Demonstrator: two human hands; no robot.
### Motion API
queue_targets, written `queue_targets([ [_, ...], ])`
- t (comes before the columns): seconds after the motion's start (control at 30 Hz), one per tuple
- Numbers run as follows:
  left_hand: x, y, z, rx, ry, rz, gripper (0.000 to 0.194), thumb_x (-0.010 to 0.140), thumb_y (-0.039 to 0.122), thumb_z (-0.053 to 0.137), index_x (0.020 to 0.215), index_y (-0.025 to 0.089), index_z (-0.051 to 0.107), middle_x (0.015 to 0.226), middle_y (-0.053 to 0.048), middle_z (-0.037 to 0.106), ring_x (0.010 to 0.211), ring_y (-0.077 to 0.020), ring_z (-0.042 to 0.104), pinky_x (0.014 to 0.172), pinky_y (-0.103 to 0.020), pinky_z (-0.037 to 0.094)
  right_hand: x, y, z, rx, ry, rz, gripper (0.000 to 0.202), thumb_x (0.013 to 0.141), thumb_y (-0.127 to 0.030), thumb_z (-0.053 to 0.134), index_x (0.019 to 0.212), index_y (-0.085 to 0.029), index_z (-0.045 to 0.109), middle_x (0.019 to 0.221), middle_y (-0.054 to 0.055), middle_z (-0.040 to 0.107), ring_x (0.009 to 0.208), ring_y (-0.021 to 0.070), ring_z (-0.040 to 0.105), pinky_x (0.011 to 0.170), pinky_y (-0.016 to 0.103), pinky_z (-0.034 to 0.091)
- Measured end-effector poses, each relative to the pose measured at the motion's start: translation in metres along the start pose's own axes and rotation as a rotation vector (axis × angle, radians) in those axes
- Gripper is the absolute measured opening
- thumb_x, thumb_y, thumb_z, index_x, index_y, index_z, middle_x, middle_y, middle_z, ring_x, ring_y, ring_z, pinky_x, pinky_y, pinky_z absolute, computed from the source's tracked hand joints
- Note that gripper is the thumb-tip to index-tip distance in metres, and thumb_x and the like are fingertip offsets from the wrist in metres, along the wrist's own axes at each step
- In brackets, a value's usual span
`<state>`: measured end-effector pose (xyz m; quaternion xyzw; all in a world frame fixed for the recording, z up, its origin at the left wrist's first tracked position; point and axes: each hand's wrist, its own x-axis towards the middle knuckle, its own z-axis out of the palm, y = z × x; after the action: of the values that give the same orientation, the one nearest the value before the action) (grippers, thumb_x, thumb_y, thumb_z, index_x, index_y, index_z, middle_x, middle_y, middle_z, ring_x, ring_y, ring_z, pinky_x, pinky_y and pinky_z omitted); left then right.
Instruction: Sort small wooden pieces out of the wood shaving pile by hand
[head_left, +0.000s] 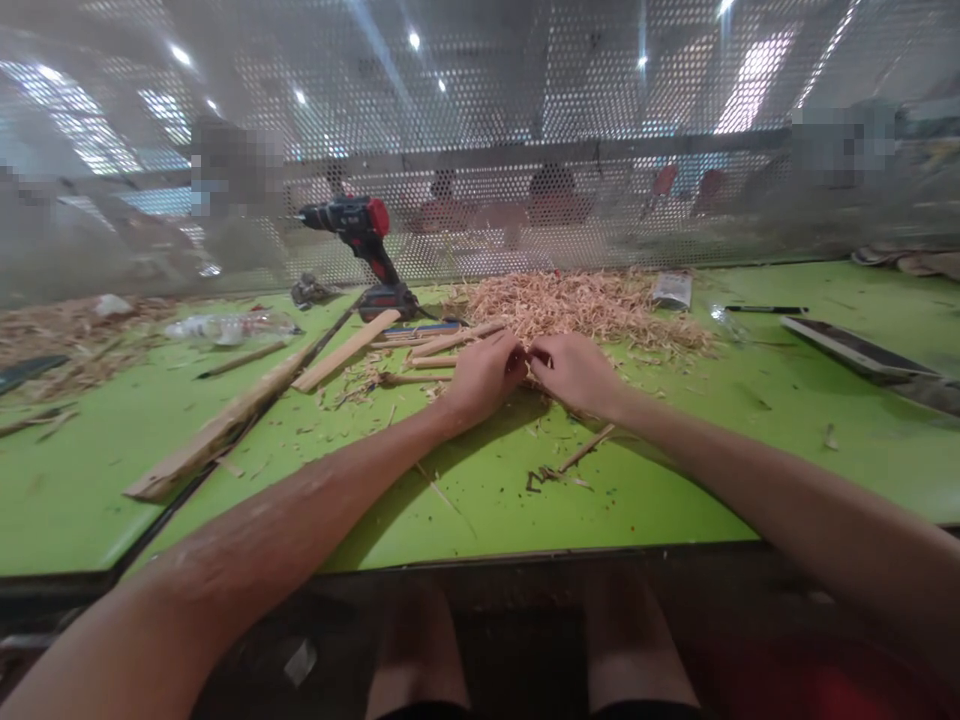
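Note:
Close together over the green tabletop (465, 500), my two hands almost meet at the fingertips. My left hand (489, 372) has its fingers curled into a pinch. Facing it, my right hand (574, 370) is closed in the same way, thumb toward the left hand. Whatever lies between the fingertips, if anything, is too small or hidden to make out. Just beyond the hands spreads a heap of curly wood shavings (555, 305). Several thin wood strips (442, 350) lie left of my left hand. Below my right hand rests a short thin stick (586, 448) beside dark scraps.
A cordless drill (367, 250) stands upright behind the strips. Toward the left lie a long wooden slat (217, 435), a flat board (346, 350) and a clear plastic bottle (232, 326). On the right are a black pen (766, 309) and a tablet-like device (855, 348). A perforated screen (480, 120) closes off the back.

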<state>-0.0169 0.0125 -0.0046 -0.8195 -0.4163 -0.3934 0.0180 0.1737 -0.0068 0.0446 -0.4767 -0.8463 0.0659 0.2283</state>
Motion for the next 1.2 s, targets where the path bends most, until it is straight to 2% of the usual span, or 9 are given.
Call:
queue_targets([
  [0.17, -0.0004, 0.0012, -0.0003, 0.016, -0.009, -0.003, 0.014, 0.093, 0.009, 0.066, 0.087, 0.021, 0.064, 0.091, -0.006, 0.072, 0.081, -0.021, 0.063, 0.071, -0.033, 0.044, -0.001, -0.0032, -0.0014, 0.02, -0.007, 0.0, 0.026, 0.103, -0.01, 0.06, 0.08, -0.015, 0.072, 0.077, 0.007, 0.074, 0.069, 0.0184, 0.06, 0.07, 0.031, 0.041],
  [0.37, 0.0007, 0.0005, -0.0006, 0.032, -0.016, -0.017, 0.016, 0.093, 0.009, 0.065, 0.083, 0.021, 0.062, 0.088, -0.005, 0.071, 0.08, -0.021, 0.063, 0.071, -0.033, 0.044, -0.0025, -0.0096, 0.0002, 0.013, -0.012, -0.022, 0.028, 0.101, -0.002, 0.058, 0.082, -0.012, 0.075, 0.08, 0.007, 0.077, 0.071, 0.017, 0.062, 0.073, 0.028, 0.043],
  [0.6, 0.0015, 0.0022, -0.0001, -0.013, -0.024, -0.007, 0.012, 0.095, 0.009, 0.066, 0.089, 0.02, 0.067, 0.091, -0.005, 0.073, 0.082, -0.02, 0.065, 0.074, -0.032, 0.049, 0.0005, -0.0032, 0.001, 0.02, -0.009, 0.043, 0.025, 0.105, -0.008, 0.06, 0.09, -0.01, 0.081, 0.083, 0.009, 0.079, 0.071, 0.0181, 0.065, 0.07, 0.028, 0.042],
  [1.0, 0.004, 0.0047, -0.0031, 0.003, -0.028, -0.106, 0.017, 0.095, 0.009, 0.069, 0.084, 0.021, 0.063, 0.088, -0.005, 0.072, 0.082, -0.0223, 0.065, 0.074, -0.034, 0.048, 0.0017, -0.006, -0.0011, 0.086, -0.058, 0.005, 0.026, 0.105, -0.003, 0.057, 0.093, -0.009, 0.079, 0.088, 0.011, 0.08, 0.073, 0.0179, 0.065, 0.074, 0.029, 0.045],
  [1.2, 0.0031, 0.0069, -0.0042, 0.014, -0.064, -0.069, 0.016, 0.094, 0.009, 0.069, 0.086, 0.021, 0.062, 0.091, -0.006, 0.072, 0.084, -0.0219, 0.065, 0.073, -0.033, 0.048, 0.0007, -0.0053, -0.0027, 0.09, -0.081, 0.038, 0.025, 0.105, -0.004, 0.058, 0.09, -0.01, 0.077, 0.088, 0.011, 0.08, 0.074, 0.0169, 0.065, 0.075, 0.029, 0.047],
])
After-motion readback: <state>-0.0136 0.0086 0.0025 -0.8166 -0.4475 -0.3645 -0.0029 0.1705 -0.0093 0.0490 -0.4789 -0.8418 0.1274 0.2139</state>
